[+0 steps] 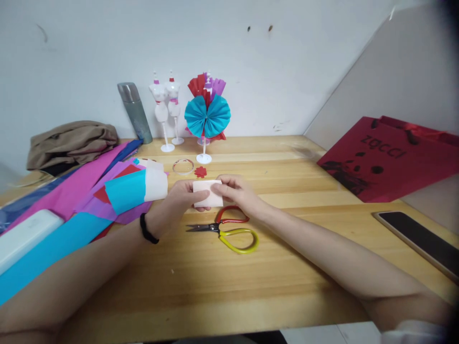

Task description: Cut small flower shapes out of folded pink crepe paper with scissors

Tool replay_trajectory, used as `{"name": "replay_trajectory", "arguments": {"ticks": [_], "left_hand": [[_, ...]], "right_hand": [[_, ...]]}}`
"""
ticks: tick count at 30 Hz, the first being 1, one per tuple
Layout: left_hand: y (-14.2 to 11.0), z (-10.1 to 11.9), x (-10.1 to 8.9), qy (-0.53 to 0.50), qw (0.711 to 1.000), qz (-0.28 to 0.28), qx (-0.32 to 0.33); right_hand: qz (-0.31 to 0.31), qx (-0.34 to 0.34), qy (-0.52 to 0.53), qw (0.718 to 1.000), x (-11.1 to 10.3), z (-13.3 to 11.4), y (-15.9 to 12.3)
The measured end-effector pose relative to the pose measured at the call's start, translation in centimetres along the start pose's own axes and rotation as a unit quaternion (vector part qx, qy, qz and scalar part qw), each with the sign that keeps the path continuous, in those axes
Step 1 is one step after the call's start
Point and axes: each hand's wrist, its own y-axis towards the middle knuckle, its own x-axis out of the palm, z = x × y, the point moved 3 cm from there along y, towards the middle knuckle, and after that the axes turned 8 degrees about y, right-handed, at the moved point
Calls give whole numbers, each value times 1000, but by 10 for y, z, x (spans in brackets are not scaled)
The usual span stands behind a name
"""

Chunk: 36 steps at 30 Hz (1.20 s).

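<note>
A small pale pink-white rectangle of paper [211, 198] is held up between both hands above the table. My left hand [182, 193] pinches its left side, thumb in front and fingers behind. On the opposite side, my right hand [238, 191] grips the upper right edge with thumb and fingers. Just below the hands lie scissors [214, 228] with one red and one yellow handle, blades pointing left and slightly apart. A red paper flower [201, 172] rests just beyond the paper, beside a clear roll of tape [183, 166].
Coloured paper sheets [129, 191], a white box-like object [30, 239] and brown cloth [71, 141] lie left. Behind stand a bottle [135, 112], white mannequins [161, 112] and one dressed in blue paper fans [208, 116]. A red bag [390, 160] and phone [419, 241] are right.
</note>
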Motion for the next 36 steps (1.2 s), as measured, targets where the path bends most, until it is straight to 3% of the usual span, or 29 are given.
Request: {"name": "replay_trajectory", "arguments": {"ticks": [18,22,29,36], "left_hand": [[-6,9,1,-21,999,-20,-31],[-6,5,2,17,1000,-24,0],[-9,-4,5,28,999,-12,-37],[-7,-3,4,24,999,1,-30]], "right_hand": [[65,-32,15,997,-5,-1,0],[58,-27,-2,998,-1,4,-1],[36,-17,-43,998,-1,14,-2],[11,-12,-74,997,-8,17,0]]}}
